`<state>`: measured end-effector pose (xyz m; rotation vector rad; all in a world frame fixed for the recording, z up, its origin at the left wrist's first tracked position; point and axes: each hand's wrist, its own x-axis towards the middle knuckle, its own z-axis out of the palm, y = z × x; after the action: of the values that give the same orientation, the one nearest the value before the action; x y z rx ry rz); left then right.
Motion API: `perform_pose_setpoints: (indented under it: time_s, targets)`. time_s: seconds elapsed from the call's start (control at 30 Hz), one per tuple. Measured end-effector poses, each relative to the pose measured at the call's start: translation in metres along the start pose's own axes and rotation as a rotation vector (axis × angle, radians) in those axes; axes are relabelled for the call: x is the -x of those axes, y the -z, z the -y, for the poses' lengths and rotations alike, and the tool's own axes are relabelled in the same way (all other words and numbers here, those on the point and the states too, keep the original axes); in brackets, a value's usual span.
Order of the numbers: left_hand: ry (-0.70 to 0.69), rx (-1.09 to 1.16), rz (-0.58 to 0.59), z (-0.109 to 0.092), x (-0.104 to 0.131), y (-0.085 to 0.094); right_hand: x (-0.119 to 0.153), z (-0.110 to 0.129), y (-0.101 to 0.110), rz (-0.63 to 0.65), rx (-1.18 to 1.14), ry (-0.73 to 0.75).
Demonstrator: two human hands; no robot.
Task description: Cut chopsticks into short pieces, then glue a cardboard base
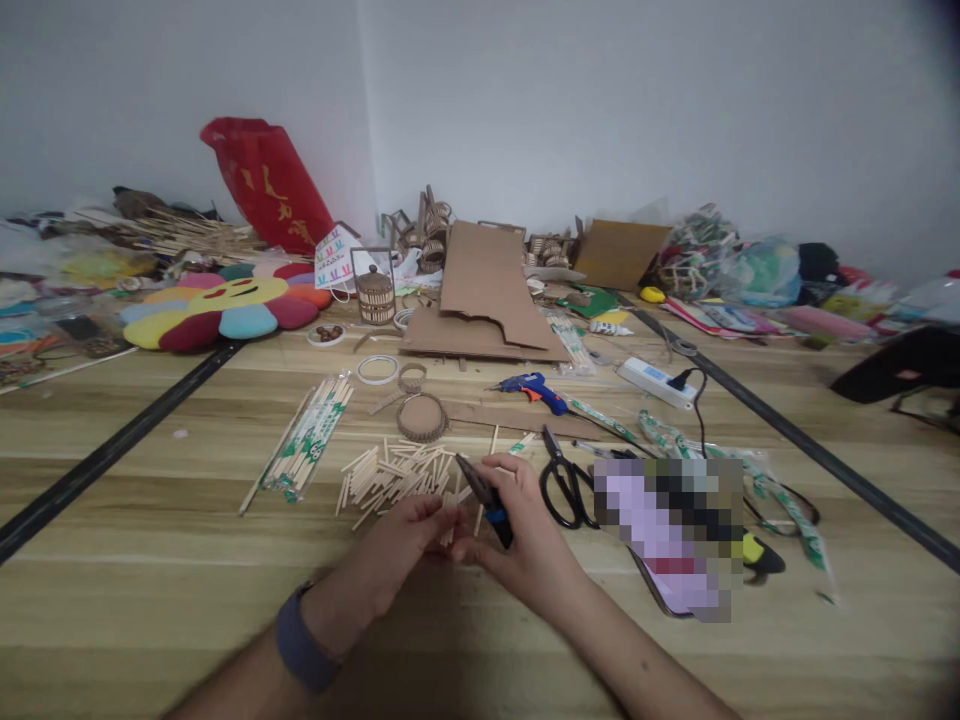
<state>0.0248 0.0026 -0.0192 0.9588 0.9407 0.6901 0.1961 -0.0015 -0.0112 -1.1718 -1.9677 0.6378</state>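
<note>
My right hand (529, 530) is closed around black-and-blue pliers (487, 495), whose jaws point up and left. Just left of it, my left hand (405, 550) pinches a few short wooden sticks (448, 530) between thumb and fingers. The fingertips of both hands nearly meet there, and the sticks' lower ends are partly hidden. Behind my left hand lies a loose pile of cut wooden sticks (390, 475). A round cardboard piece with a ribbed rim (421, 417) rests beyond the pile, beside a smaller cardboard ring (412, 377).
Black scissors (566, 485) lie right of my hands, near a partly pixelated purple item (660, 540). Farther back are a blue glue gun (534, 390), a power strip (656, 382), cardboard sheets (484, 270), packaged sticks (307, 440) and a flower cushion (232, 300).
</note>
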Motion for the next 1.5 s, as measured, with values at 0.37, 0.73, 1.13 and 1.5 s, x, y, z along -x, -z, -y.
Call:
perform_pose_setpoints:
  time_s: [0.37,0.73,1.13,1.5]
  targets:
    - [-0.093,0.075,-0.028,0.007,0.001,-0.012,0.006,-0.001,-0.010,0.070,0.152,-0.025]
    - [-0.104,-0.064,-0.073,-0.004,0.003,0.004,-0.006,0.006,0.020,0.137,-0.046,-0.141]
    - [-0.099,-0.242,0.063,-0.025,0.016,0.009,-0.009,-0.001,0.050,0.626,-0.283,-0.386]
    - [-0.124,-0.195,0.202,-0.013,0.013,0.005,-0.008,0.001,0.041,0.652,-0.410,-0.443]
